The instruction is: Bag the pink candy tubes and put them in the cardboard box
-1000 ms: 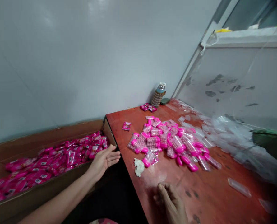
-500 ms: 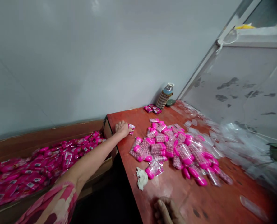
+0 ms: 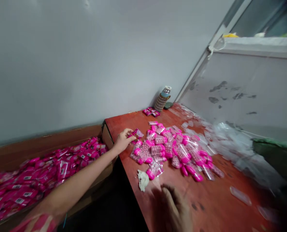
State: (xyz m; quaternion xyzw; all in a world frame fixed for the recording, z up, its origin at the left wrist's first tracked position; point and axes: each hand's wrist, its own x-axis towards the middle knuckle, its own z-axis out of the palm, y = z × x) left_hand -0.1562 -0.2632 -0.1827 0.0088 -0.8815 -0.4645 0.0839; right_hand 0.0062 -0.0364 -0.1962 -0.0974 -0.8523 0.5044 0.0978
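Observation:
Above the left part of the red table (image 3: 157, 201), my left hand (image 3: 124, 141) pinches a small pink printed packet (image 3: 136, 134) between thumb and fingers. Just beyond it lies a spread pile of clear containers (image 3: 160, 140) with pink caps, many filled with pale pink beads. My right hand (image 3: 179, 209) hovers low at the near edge, somewhat blurred. Its thumb stands apart from loosely bent fingers, and nothing shows in it. Between my hands is a crumpled whitish scrap (image 3: 142, 180).
A cardboard box (image 3: 107, 137) full of pink packets (image 3: 58, 167) stands left of the table. Against the wall are a bottle in a woven sleeve (image 3: 161, 101) and several flat pink packets (image 3: 151, 111). Clear plastic pieces (image 3: 220, 141) and a dark green bag (image 3: 271, 154) lie right.
My left hand has lifted the pink packet off the tabletop and brought it nearer the pile. My right hand has moved up slightly, its thumb less bent. The view has swung right.

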